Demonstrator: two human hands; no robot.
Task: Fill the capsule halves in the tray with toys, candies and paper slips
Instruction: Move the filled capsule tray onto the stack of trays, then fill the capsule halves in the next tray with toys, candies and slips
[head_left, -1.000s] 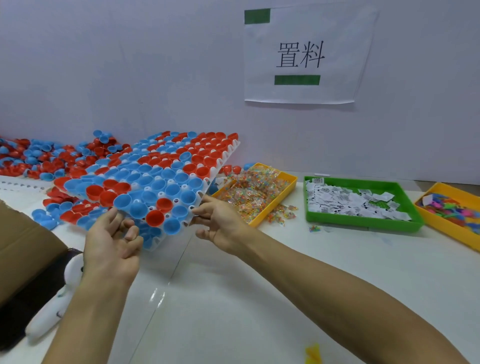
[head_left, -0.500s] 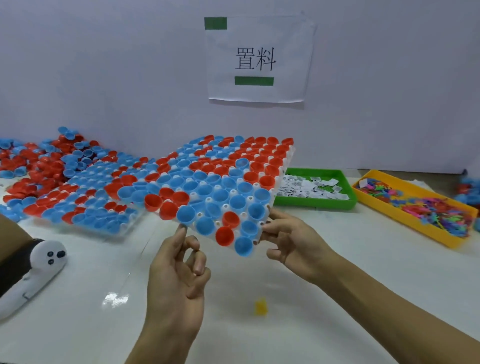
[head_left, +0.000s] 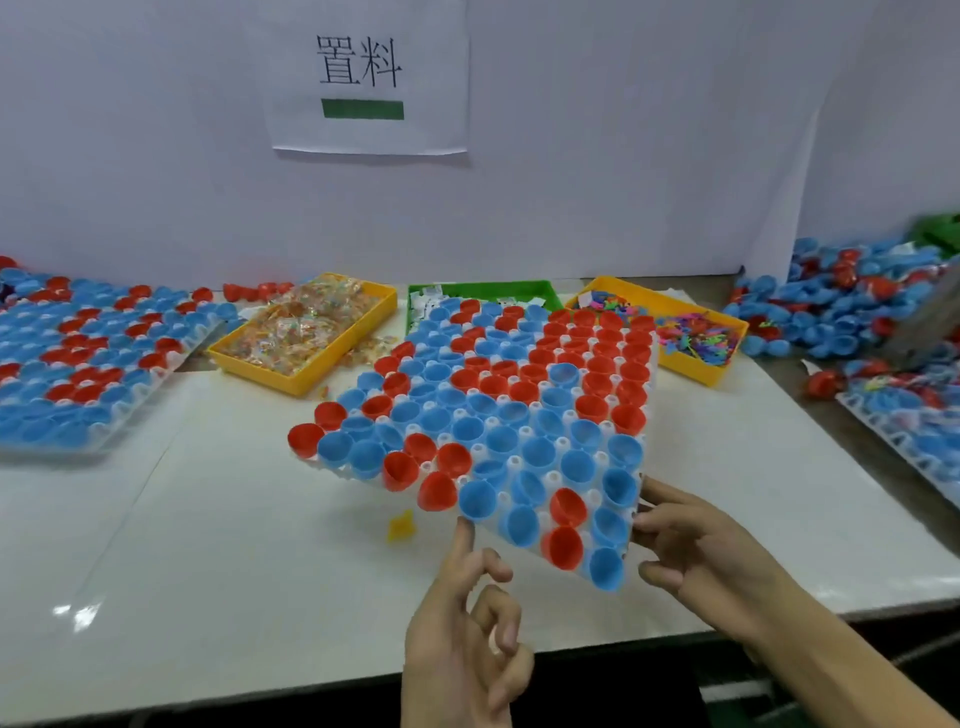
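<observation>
White worktop (head_left: 234, 545) runs up to a pale wall w/ a paper sign (head_left: 363, 78) taped on it, black characters + green bar. Tray (head_left: 636, 530) of red & blue capsule halves (head_left: 498, 410) is held tilted above the worktop, near its front edge, right of centre; its near corner is lowest and its far side is raised. Right hand (head_left: 696, 551) grips the tray's near right edge, fingers curled around it. Left hand (head_left: 467, 639) is below the tray's near left edge: one fingertip touches the underside/rim, other fingers loosely curled, nothing grasped. Capsule halves sit open side up, none visibly filled.

Along the worktop's back edge, L to R: yellow bin (head_left: 306, 379) w/ wrapped candies (head_left: 306, 327), green bin (head_left: 550, 291) w/ paper slips (head_left: 426, 306) (mostly hidden behind the tray), another yellow bin (head_left: 698, 369) w/ small coloured toys (head_left: 696, 332). Second tray (head_left: 104, 436) of halves lies flat at the left edge. Loose pile of blue/red halves (head_left: 841, 306) at the back right corner; a third tray (head_left: 914, 436) is partly in view at the right edge. Small yellow bit (head_left: 402, 527) lies on the worktop just left of the held tray.
</observation>
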